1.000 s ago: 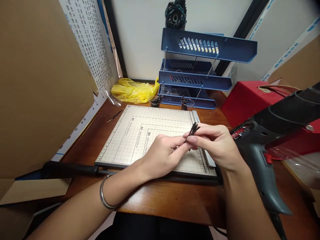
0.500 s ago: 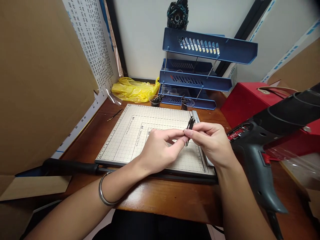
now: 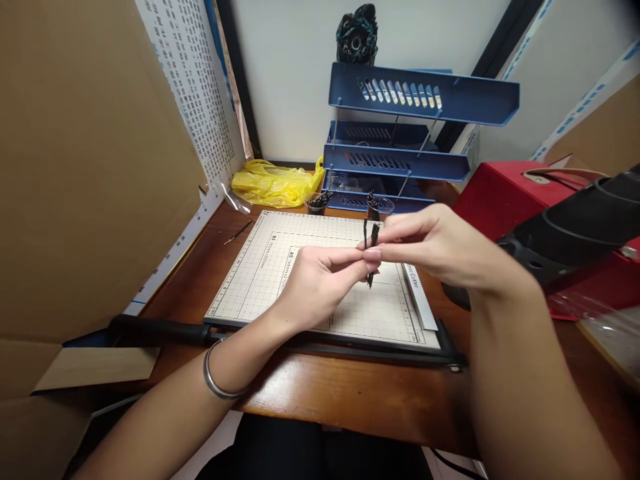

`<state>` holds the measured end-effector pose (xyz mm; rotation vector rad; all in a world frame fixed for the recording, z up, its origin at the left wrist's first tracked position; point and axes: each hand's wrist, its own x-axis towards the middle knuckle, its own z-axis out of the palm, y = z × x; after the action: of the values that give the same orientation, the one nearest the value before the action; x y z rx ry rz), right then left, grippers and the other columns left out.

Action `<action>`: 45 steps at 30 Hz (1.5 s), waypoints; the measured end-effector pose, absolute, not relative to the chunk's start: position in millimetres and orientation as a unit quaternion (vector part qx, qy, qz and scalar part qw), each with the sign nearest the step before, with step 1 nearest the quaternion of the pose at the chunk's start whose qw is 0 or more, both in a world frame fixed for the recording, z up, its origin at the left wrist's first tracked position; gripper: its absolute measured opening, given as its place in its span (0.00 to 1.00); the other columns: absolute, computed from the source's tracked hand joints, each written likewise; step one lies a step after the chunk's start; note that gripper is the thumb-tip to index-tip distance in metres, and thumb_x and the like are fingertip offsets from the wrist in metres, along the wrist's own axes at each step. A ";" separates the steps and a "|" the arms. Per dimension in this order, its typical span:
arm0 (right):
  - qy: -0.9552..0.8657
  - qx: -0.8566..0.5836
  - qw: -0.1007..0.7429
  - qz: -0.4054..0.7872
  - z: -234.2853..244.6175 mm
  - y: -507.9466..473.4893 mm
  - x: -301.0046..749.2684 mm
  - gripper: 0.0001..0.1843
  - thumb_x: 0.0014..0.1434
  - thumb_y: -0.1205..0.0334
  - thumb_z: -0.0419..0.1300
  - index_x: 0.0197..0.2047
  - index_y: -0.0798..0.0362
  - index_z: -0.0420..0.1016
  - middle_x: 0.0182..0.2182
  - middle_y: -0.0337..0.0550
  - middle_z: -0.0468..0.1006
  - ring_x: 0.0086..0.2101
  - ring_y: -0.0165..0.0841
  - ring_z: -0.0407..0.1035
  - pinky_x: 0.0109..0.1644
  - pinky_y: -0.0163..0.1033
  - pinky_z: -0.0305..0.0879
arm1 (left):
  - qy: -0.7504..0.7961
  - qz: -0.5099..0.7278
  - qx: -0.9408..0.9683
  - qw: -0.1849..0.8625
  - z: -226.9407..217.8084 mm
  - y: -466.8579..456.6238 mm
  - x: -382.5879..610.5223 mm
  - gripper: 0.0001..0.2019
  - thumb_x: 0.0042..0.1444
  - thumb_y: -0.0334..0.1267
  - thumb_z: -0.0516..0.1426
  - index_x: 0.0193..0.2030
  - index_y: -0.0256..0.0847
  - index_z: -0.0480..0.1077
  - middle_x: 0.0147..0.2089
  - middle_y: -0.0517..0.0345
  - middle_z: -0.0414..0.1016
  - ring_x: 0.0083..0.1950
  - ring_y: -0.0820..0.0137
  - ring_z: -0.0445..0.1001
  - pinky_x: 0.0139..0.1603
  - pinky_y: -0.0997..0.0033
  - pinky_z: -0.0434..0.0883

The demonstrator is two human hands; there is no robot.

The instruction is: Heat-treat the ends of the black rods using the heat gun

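Note:
A small bundle of thin black strips [image 3: 375,235] stands nearly upright between my fingertips, above the gridded board of a paper cutter [image 3: 250,287]. My left hand [image 3: 320,283] pinches the bundle from the left with thumb and forefinger. From the right, my right hand [image 3: 440,243] has its fingertips closed on the strips too, its wrist raised. One strip sticks up a little apart on the left side of the bundle. The lower ends show just below the fingers. The exact kind of strip is too small to make out.
Two clear cups [image 3: 316,205] of similar black pieces stand behind the cutter, below a blue tiered tray [image 3: 425,97]. A yellow bag [image 3: 277,183] lies at the back left. On the right, a heat gun [image 3: 575,227] stands before a red box [image 3: 505,180]. The cutter's black handle [image 3: 160,330] points left.
My right hand has turned and its wrist has risen, with the forearm swinging right across the heat gun's handle. One strip now stands apart from the bundle. The view has shifted slightly.

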<state>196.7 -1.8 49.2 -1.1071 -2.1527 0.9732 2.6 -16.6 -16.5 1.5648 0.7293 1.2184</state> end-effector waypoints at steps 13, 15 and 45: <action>-0.831 -0.448 0.098 0.314 92.7 1.6 200.8 0.09 0.58 0.56 0.65 0.33 0.51 0.85 0.24 0.37 0.74 0.26 0.28 0.61 0.28 0.35 0.55 | 0.296 0.484 0.722 0.395 -10.8 -21.1 -1.2 0.07 0.62 0.32 0.65 0.44 0.37 0.85 0.38 0.56 0.86 0.35 0.70 0.82 0.37 0.76 0.76; -0.827 -0.456 0.086 0.317 96.5 -3.1 201.5 0.09 0.58 0.57 0.64 0.34 0.51 0.85 0.24 0.37 0.75 0.26 0.28 0.62 0.28 0.35 0.56 | 0.293 0.476 0.734 0.387 -11.3 -21.3 -2.3 0.07 0.63 0.33 0.65 0.44 0.36 0.85 0.38 0.55 0.86 0.35 0.70 0.82 0.37 0.76 0.76; -0.813 -0.485 0.055 0.316 99.5 -7.6 202.1 0.08 0.58 0.59 0.64 0.31 0.50 0.85 0.25 0.40 0.80 0.25 0.31 0.69 0.25 0.35 0.60 | 0.302 0.403 0.642 0.578 -15.7 -24.1 4.2 0.08 0.63 0.38 0.65 0.44 0.34 0.81 0.37 0.52 0.83 0.36 0.71 0.81 0.37 0.76 0.79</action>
<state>202.1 -7.6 99.5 -1.4741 -2.4689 0.9609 4.2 -24.1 -15.7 1.5025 0.7062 0.9432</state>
